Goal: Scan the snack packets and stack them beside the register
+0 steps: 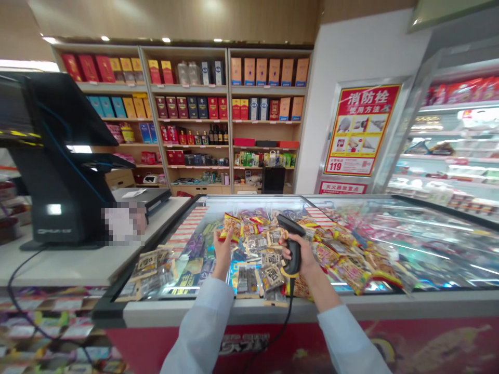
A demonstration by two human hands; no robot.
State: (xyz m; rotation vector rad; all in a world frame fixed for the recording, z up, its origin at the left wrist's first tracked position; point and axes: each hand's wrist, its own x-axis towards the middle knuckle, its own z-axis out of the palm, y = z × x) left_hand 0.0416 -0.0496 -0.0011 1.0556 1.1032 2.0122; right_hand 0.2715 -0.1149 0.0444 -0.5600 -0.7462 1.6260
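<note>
The red poster (363, 130) reads "消防栓 使用方法" and "119". Your hands are apart: your left hand (223, 253) grips a red-and-yellow snack packet (231, 225), its lettering too small to read; your right hand (303, 254) clasps a black scanner (294, 253) with yellow trim, above packets piled on the freezer (175, 307).
</note>
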